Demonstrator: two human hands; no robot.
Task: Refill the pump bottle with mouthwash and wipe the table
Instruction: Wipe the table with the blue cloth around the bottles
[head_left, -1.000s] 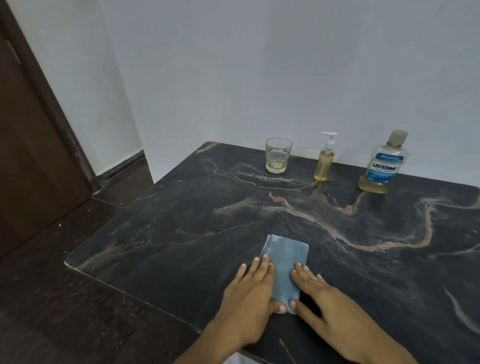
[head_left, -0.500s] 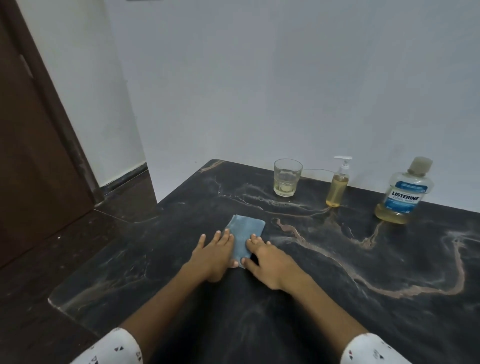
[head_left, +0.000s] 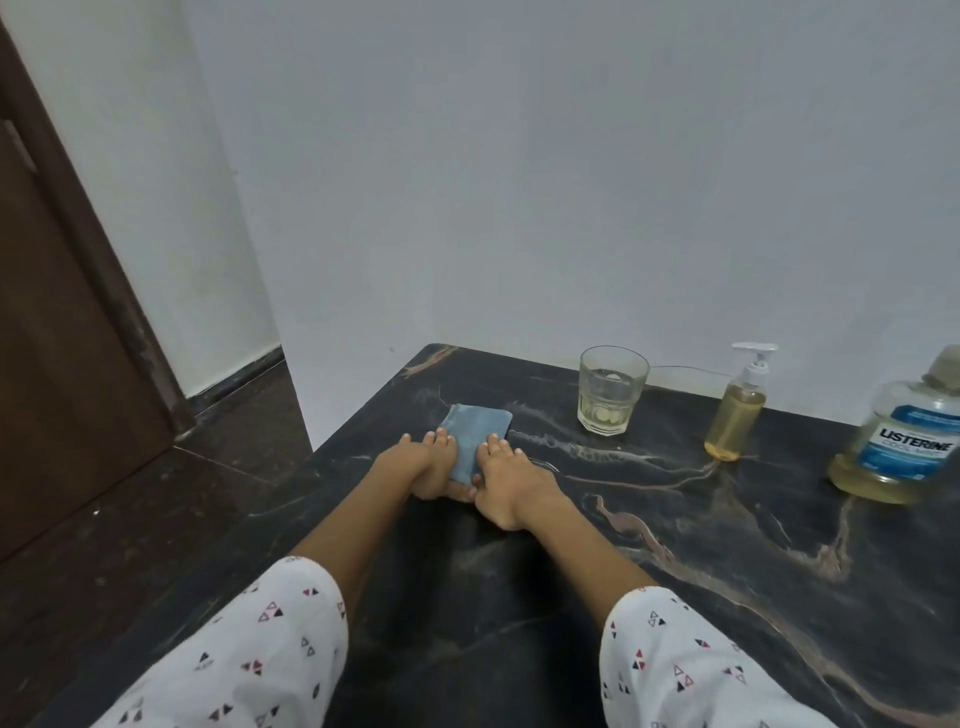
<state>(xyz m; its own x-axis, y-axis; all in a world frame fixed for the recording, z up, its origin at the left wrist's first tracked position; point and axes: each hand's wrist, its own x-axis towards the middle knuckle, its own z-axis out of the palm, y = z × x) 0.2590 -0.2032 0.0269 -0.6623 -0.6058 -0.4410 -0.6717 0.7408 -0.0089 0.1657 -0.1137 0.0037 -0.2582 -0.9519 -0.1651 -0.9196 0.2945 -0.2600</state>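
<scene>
A folded blue cloth (head_left: 475, 431) lies flat on the dark marble table (head_left: 675, 545), near its far left corner. My left hand (head_left: 423, 467) presses the cloth's left edge with straight fingers. My right hand (head_left: 506, 480) presses its right edge the same way. Both arms stretch far forward. A small pump bottle (head_left: 737, 415) with yellow liquid and a white pump stands at the back. To its right stands the Listerine mouthwash bottle (head_left: 906, 441), capped, with some yellow liquid in the bottom.
A clear glass (head_left: 612, 389) with a little pale liquid stands at the back, just right of the cloth. A white wall runs behind the table. The table's left edge drops to a dark floor, with a brown door (head_left: 62, 338) at far left.
Both hands have pushed the cloth away from me, from the table's front edge toward the far left corner. The bottles and glass stayed put.
</scene>
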